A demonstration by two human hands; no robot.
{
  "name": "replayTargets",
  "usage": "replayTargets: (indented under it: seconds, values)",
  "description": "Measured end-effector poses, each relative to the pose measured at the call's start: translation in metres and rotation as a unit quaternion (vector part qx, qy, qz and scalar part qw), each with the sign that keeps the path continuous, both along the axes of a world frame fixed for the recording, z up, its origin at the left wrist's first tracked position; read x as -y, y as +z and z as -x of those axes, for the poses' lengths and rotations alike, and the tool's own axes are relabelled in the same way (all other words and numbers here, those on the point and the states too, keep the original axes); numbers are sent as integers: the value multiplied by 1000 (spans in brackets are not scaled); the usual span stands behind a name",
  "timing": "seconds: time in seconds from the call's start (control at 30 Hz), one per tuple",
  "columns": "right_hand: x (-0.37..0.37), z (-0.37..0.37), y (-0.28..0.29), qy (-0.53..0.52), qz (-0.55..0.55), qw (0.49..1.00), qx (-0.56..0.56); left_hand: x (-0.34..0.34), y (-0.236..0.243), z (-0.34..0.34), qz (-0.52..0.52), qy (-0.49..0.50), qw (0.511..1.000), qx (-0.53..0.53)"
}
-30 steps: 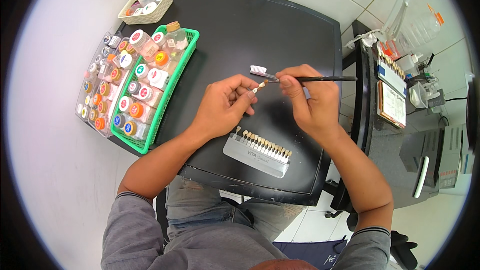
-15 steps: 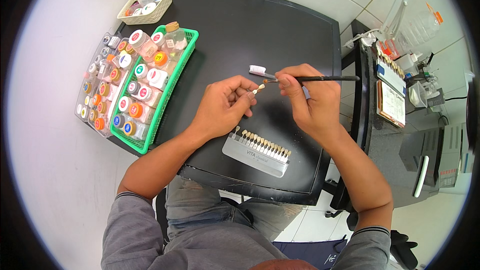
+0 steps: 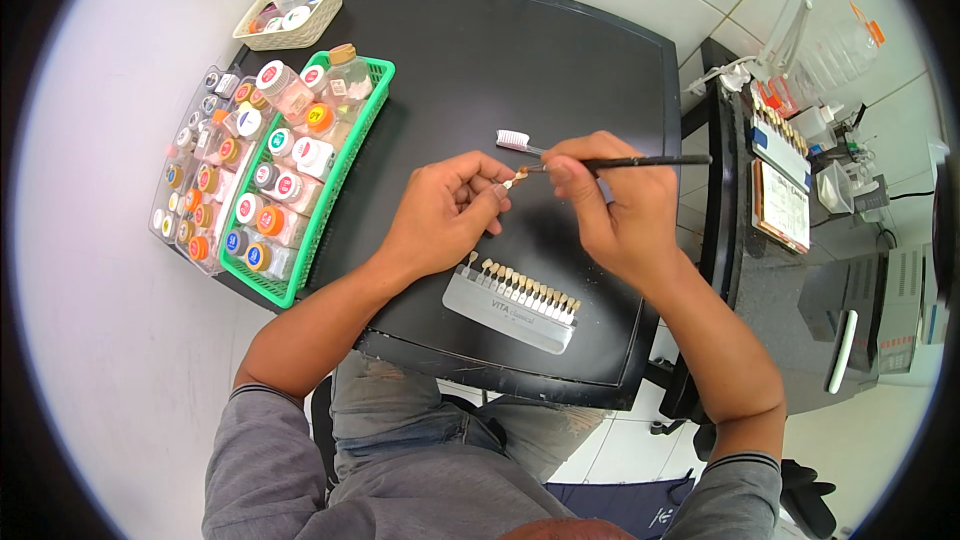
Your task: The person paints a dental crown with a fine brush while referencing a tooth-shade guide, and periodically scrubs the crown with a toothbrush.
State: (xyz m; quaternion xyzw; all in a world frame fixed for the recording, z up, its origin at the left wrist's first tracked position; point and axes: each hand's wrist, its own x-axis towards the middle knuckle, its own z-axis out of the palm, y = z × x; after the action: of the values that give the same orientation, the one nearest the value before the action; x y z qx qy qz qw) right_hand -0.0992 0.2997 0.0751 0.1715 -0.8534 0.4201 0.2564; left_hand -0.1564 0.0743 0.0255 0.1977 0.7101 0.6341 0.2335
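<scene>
My left hand (image 3: 450,210) grips a small tooth-coloured shade tab (image 3: 513,183) between thumb and fingers. My right hand (image 3: 625,220) holds a slim dark-handled brush (image 3: 655,160), its tip meeting the top of the tab. Beyond that tip a clear-handled toothbrush (image 3: 513,138) with white bristles lies on the black table (image 3: 450,50), partly hidden by my right fingers. Below my hands lies a grey shade-guide holder (image 3: 505,315) with several tooth tabs standing in it.
A green basket (image 3: 355,130) of capped jars and a clear tray (image 3: 190,240) of jars sit left, a cream basket (image 3: 285,38) behind. At right is a dark side desk (image 3: 760,290) with a notebook (image 3: 782,205), another shade guide, bottles and equipment.
The brush tip drew slightly away from the tab half a second ago and now meets it again. My right hand has shifted a little to the left; my left hand has barely moved.
</scene>
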Motion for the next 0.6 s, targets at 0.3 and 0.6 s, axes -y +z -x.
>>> replayTargets:
  seconds: [0.3, 0.6]
  values:
    - [1, -2, 1, 2, -6, 1000, 6, 0, 0, 0, -3, -5, 1000, -3]
    - [-1, -1, 1, -18, -18, 999, 23, 1, -2, 0, 0, -5, 1000, -9]
